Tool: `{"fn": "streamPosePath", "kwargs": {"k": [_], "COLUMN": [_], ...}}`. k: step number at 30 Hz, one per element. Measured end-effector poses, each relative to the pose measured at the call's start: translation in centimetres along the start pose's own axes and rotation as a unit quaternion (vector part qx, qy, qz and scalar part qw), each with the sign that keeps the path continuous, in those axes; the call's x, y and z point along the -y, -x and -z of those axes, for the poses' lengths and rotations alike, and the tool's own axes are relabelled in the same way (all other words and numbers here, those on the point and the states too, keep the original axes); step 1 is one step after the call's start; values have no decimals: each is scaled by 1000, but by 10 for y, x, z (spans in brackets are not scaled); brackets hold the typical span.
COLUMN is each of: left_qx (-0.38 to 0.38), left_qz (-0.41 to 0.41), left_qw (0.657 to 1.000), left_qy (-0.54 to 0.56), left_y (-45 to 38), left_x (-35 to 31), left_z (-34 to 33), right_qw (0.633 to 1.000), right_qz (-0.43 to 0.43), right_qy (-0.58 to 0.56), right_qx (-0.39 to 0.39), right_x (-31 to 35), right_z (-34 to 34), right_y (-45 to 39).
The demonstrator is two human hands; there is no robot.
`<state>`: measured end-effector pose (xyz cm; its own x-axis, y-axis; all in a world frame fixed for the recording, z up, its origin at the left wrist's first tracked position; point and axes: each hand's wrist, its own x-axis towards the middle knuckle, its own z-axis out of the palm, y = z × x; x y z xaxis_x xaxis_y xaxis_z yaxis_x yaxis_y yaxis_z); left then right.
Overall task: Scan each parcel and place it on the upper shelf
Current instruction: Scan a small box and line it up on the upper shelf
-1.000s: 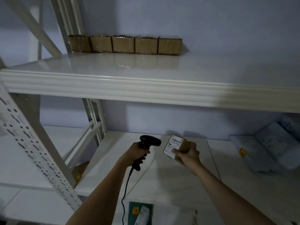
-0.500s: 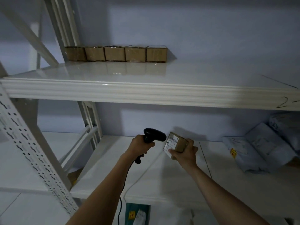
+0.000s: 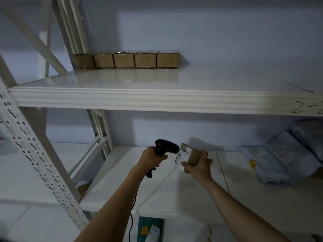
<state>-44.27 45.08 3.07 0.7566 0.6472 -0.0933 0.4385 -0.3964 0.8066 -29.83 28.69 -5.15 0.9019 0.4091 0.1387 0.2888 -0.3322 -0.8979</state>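
Left hand [image 3: 151, 158] clenched on scanner [image 3: 166, 147]; right hand [image 3: 198, 167] grasping parcel [image 3: 187, 155]. Nose nearly touching label [image 3: 183, 154], probably too close: back off, square barcode to beam.

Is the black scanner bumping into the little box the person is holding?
Cannot tell. In the head view the scanner nose meets the label edge of the small box with no visible gap, but it may simply sit in front of it.

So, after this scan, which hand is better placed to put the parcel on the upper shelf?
The right hand. It already holds the parcel, while the left hand is occupied with the scanner. The upper shelf has free space right of the box row.
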Motion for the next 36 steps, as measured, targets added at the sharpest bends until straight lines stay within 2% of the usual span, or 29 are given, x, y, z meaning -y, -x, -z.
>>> {"fn": "streamPosePath", "kwargs": {"k": [6, 20, 36], "left_qx": [-11, -3, 2], "left_qz": [10, 30, 5], "left_qw": [1000, 998, 1000], "left_qy": [4, 52, 22], "left_y": [1, -1, -4], "left_x": [0, 13, 12], "left_z": [3, 3, 13], "right_qw": [1000, 1000, 1000], "right_qz": [-2, -14, -24], "right_qy": [-25, -1, 12], "right_qx": [-6, 2, 0], "right_x": [0, -1, -1], "right_z": [2, 6, 2], "right_y": [2, -3, -4]}}
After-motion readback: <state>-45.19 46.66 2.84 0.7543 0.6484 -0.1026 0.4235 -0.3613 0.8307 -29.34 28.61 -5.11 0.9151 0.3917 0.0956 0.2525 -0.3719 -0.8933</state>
